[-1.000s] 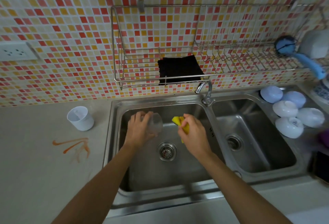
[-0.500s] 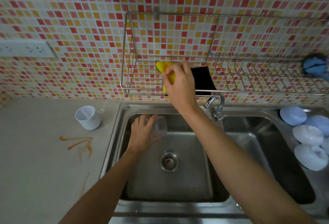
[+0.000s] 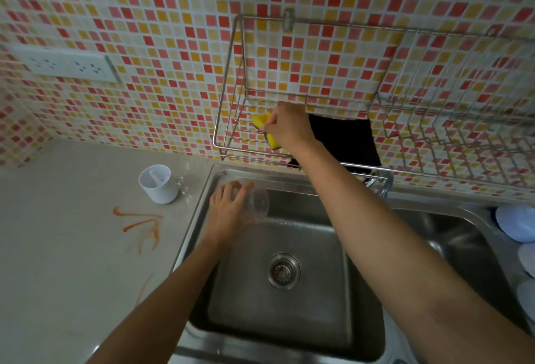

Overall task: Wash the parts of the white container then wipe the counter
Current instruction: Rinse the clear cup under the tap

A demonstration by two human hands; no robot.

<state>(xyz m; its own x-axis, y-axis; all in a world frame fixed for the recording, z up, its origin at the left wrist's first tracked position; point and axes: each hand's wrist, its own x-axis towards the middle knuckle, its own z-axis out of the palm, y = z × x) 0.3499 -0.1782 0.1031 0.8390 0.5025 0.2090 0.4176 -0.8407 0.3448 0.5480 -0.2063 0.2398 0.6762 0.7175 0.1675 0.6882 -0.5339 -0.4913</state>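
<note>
The left hand (image 3: 228,216) holds a clear cup (image 3: 258,203) over the left basin of the steel sink (image 3: 289,314), its fingers curled around the cup's side. The right hand (image 3: 288,127) is raised to the wire rack (image 3: 231,97) on the tiled wall and pinches a yellow sponge (image 3: 267,129), which touches the rack's bars just beside a black cloth (image 3: 347,138). The white container (image 3: 157,184) stands upright on the surface (image 3: 58,248), left of the sink, near some orange smears (image 3: 142,227). Pale bowls (image 3: 515,223) lie at the far right.
</note>
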